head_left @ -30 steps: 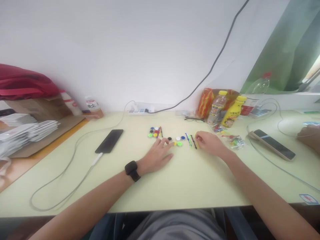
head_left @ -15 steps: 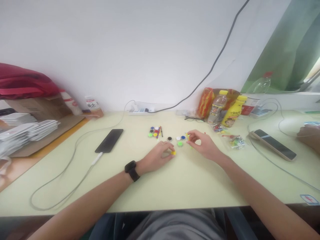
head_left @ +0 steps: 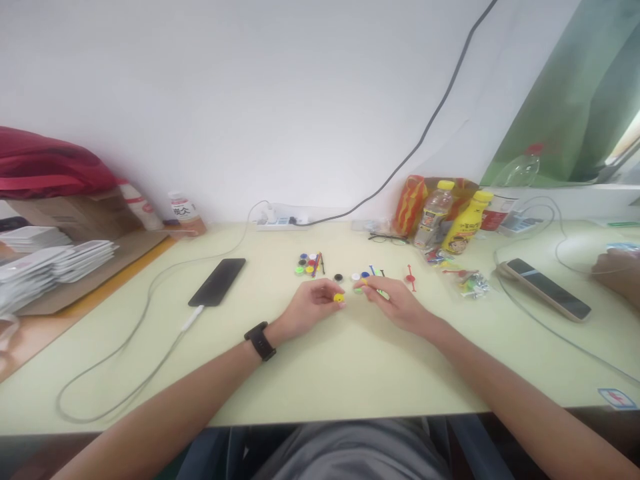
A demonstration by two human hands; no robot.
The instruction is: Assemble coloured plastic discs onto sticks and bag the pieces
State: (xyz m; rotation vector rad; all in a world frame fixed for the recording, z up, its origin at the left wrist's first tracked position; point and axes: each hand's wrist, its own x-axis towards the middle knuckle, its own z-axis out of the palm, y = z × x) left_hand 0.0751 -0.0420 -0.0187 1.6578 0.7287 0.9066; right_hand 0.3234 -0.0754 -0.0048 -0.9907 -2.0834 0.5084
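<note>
My left hand (head_left: 309, 305), with a black watch on the wrist, pinches a small yellow round piece (head_left: 339, 298) just above the pale green table (head_left: 350, 373). My right hand (head_left: 393, 301) is closed close beside it, pinching a thin yellow stick piece (head_left: 365, 282) at its fingertips. Just behind the hands lie a black piece (head_left: 339, 277), a white and a blue round piece and thin coloured sticks. A red stick piece (head_left: 411, 276) lies to the right. A cluster of coloured round pieces (head_left: 309, 263) lies farther back.
A black phone (head_left: 218, 281) on a white cable lies at the left. Bottles and snack bags (head_left: 443, 217) stand at the back right, with a small bag of parts (head_left: 470, 283) and another phone (head_left: 547, 288). Another person's hand (head_left: 617, 275) rests at the far right. White packets (head_left: 50, 261) are stacked at the left.
My left hand picked the yellow round piece off the table. My right hand took a yellow stick and moved left until the two hands nearly meet.
</note>
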